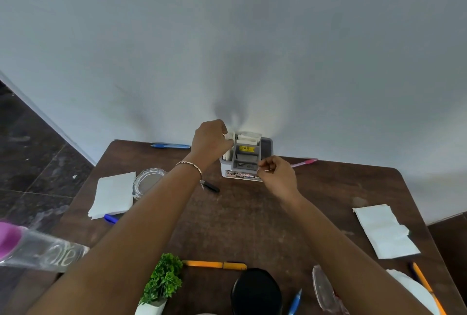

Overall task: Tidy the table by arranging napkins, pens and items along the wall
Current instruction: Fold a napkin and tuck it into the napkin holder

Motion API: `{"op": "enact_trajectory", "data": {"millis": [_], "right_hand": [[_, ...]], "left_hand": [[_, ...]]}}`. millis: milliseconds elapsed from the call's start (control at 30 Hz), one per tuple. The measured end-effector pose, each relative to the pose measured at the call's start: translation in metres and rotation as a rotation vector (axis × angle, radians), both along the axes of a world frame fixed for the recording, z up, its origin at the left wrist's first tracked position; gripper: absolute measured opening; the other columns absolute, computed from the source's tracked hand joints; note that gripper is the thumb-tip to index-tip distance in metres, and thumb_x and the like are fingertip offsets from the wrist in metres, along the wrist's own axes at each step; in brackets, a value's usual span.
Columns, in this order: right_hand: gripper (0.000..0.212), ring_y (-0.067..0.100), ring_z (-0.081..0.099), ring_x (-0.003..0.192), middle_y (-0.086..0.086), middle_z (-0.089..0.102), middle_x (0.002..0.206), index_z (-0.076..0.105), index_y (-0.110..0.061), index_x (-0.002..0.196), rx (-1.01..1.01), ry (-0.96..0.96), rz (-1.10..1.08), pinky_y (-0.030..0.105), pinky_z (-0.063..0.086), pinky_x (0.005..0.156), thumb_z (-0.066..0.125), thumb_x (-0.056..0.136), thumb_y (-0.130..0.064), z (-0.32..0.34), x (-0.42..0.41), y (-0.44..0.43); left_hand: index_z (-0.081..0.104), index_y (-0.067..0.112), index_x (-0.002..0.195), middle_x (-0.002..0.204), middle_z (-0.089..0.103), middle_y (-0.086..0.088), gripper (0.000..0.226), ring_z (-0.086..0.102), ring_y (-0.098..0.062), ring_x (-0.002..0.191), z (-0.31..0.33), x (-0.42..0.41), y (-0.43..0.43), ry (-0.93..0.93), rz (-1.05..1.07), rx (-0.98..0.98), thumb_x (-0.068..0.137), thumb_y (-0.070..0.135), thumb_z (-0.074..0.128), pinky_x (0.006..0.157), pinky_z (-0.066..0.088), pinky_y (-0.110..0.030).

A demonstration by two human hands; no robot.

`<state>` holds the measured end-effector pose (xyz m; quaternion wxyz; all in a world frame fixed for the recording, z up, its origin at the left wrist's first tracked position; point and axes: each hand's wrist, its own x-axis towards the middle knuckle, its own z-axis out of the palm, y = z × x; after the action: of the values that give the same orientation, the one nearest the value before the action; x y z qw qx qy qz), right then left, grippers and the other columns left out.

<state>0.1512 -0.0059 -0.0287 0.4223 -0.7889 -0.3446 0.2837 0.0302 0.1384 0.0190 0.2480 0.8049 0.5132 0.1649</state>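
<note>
Up against the wall (227,37), at the far edge of the table (252,216), stands a grey organizer (265,148) with folded white napkins in its back slot (249,138). The left hand (209,141) is at the organizer's left side, its fingers clamped on a white napkin (229,136) at the top of the left slot. The right hand (279,175) is at the organizer's front right corner, its fingers curled together. A pink pen (304,162) shows just beyond it, and I cannot tell whether the hand holds it.

A blue pen (170,146) lies along the wall to the left. Near the left edge sits a napkin stack (113,194), touching a glass ashtray (147,180). A black marker (211,187) lies below the left wrist. A second pile of napkins (384,231) lies near the right edge. At the near edge are a yellow pen (214,265) and a small green plant (163,279).
</note>
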Motion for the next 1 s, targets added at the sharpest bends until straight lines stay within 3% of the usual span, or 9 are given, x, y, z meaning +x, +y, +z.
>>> {"op": "enact_trajectory", "data": {"millis": [100, 400, 567, 733, 867, 1000], "right_hand": [[0.013, 0.006, 0.058, 0.084, -0.009, 0.062, 0.090, 0.064, -0.017, 0.097, -0.006, 0.005, -0.008, 0.018, 0.046, 0.075, 0.067, 0.085, -0.011, -0.001, -0.001, 0.000], [0.012, 0.005, 0.058, 0.085, -0.008, 0.063, 0.091, 0.065, -0.019, 0.094, -0.015, -0.017, 0.009, 0.016, 0.043, 0.070, 0.068, 0.085, -0.012, 0.005, -0.014, -0.001], [0.009, 0.004, 0.057, 0.081, -0.012, 0.061, 0.085, 0.065, -0.019, 0.091, -0.027, -0.045, 0.076, 0.017, 0.045, 0.070, 0.067, 0.084, -0.014, 0.011, -0.038, 0.003], [0.008, 0.002, 0.058, 0.080, -0.014, 0.062, 0.084, 0.064, -0.022, 0.087, -0.039, -0.013, 0.174, 0.014, 0.041, 0.065, 0.068, 0.084, -0.015, 0.015, -0.078, 0.014], [0.008, 0.005, 0.060, 0.078, -0.011, 0.063, 0.081, 0.065, -0.024, 0.085, -0.064, -0.020, 0.334, 0.017, 0.043, 0.064, 0.069, 0.084, -0.018, 0.013, -0.111, 0.027], [0.008, 0.000, 0.059, 0.074, -0.013, 0.064, 0.079, 0.065, -0.025, 0.082, -0.070, -0.036, 0.446, 0.016, 0.041, 0.065, 0.069, 0.082, -0.018, 0.008, -0.135, 0.038]], "left_hand": [[0.064, 0.016, 0.097, 0.093, 0.066, 0.002, 0.028, 0.058, -0.016, 0.087, -0.003, -0.003, -0.002, -0.049, 0.038, -0.025, 0.077, 0.035, 0.069, 0.072, 0.039, -0.024], [0.063, 0.018, 0.087, 0.082, 0.066, 0.005, 0.019, 0.061, -0.013, 0.077, -0.012, -0.030, -0.013, -0.179, 0.138, -0.051, 0.082, 0.036, 0.064, 0.070, 0.045, -0.025], [0.066, 0.015, 0.092, 0.090, 0.069, -0.001, 0.018, 0.062, -0.020, 0.092, -0.026, -0.085, -0.017, -0.159, 0.308, -0.056, 0.084, 0.031, 0.062, 0.080, 0.044, -0.028], [0.066, 0.006, 0.099, 0.101, 0.069, -0.011, 0.023, 0.062, -0.031, 0.099, -0.031, -0.161, -0.007, -0.141, 0.551, -0.054, 0.082, 0.021, 0.062, 0.078, 0.041, -0.028], [0.063, -0.002, 0.105, 0.110, 0.065, -0.024, 0.031, 0.058, -0.039, 0.107, -0.044, -0.211, 0.006, -0.036, 0.707, -0.128, 0.080, 0.016, 0.057, 0.088, 0.046, -0.037], [0.053, -0.004, 0.123, 0.128, 0.055, -0.026, 0.043, 0.049, -0.038, 0.123, -0.060, -0.232, 0.013, 0.109, 0.778, -0.238, 0.082, 0.009, 0.053, 0.101, 0.040, -0.039]]}}
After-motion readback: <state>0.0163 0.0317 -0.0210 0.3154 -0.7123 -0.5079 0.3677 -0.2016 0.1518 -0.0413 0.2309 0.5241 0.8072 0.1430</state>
